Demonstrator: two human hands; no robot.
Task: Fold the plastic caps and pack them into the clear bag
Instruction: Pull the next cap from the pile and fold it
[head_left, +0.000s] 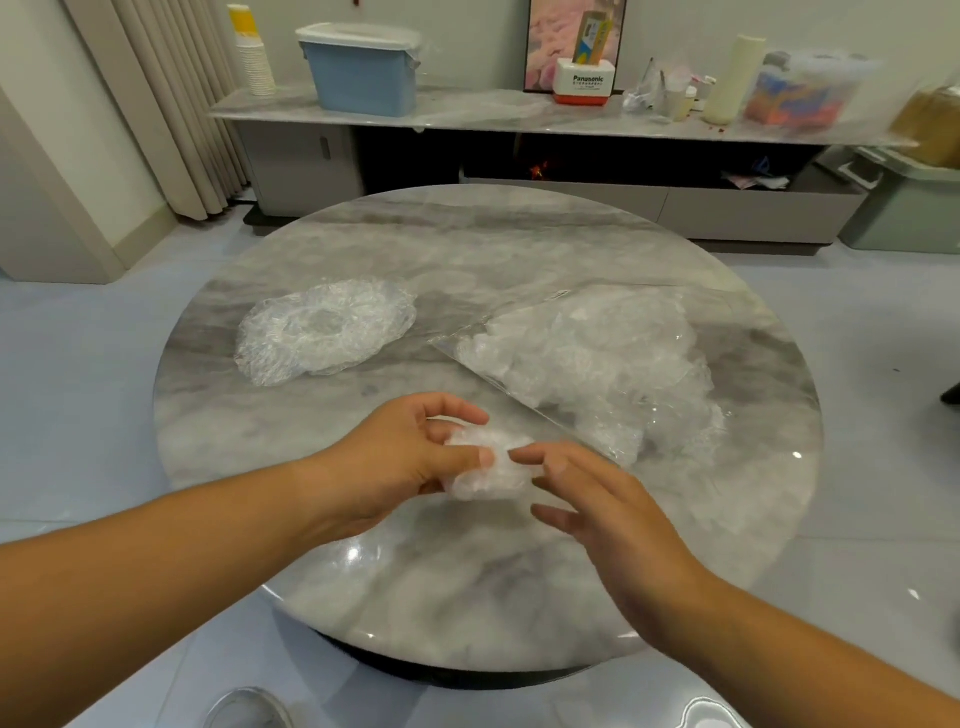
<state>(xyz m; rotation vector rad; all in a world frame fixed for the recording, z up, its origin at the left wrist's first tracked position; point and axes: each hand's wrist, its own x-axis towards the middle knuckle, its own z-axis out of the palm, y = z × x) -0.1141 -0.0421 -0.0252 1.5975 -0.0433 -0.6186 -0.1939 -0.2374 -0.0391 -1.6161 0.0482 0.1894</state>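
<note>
A folded, crumpled plastic cap (491, 470) sits between my hands above the near middle of the round marble table (467, 244). My left hand (410, 457) grips it, thumb on top and fingers curled round its far side. My right hand (597, 499) is beside it with straight fingers, the fingertips touching the cap's right edge. An unfolded plastic cap (322, 330) lies spread out at the table's left. The clear bag (587, 358), stuffed with folded caps, lies at the right with its open edge towards my hands.
Behind the table runs a low marble-topped cabinet (467, 111) with a blue lidded bin (361, 67), stacked paper cups (254, 57), a Panasonic box (584, 80) and other clutter. A green bin (909, 208) stands at far right. A shoe (249, 709) shows below the table.
</note>
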